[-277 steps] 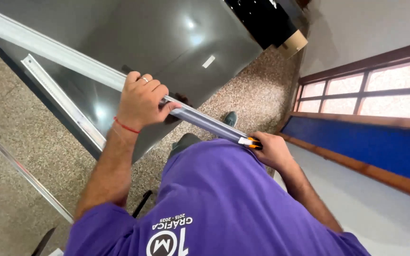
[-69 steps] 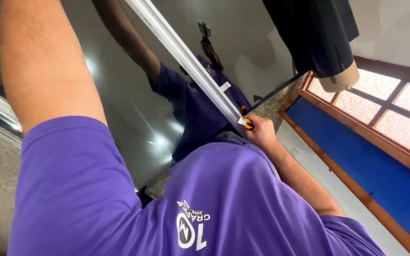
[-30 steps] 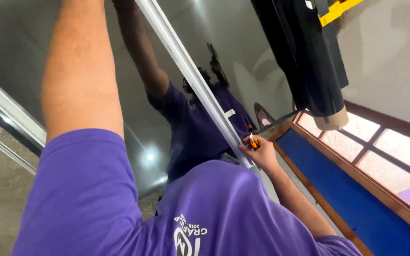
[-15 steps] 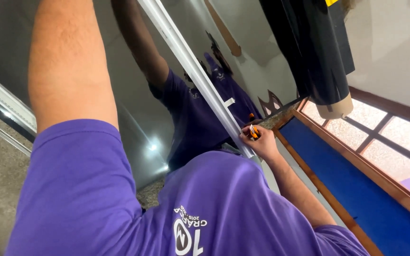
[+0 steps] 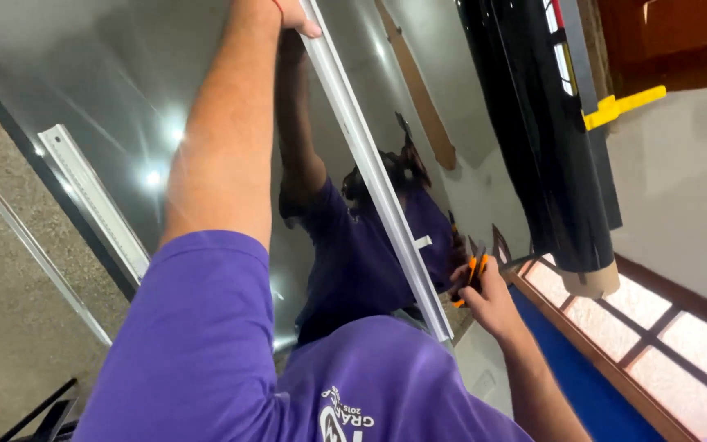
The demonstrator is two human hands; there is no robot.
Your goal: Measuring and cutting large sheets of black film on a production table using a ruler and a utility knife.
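My left hand reaches far out at the top edge and presses on a long silver metal straightedge that lies across a dark reflective film sheet. Only the heel and some fingers of that hand show. My right hand is closed around an orange utility knife at the near end of the straightedge, right beside its edge. My own purple-shirted reflection shows in the glossy sheet.
A second metal ruler lies on the sheet at the left near its edge. A black film roll on a cardboard core stands at the right. Speckled floor lies at left; a wooden-framed window and blue wall band sit lower right.
My left arm has stretched farther along the straightedge, and the view has tilted. My right hand with the knife has stayed at the near end of the straightedge.
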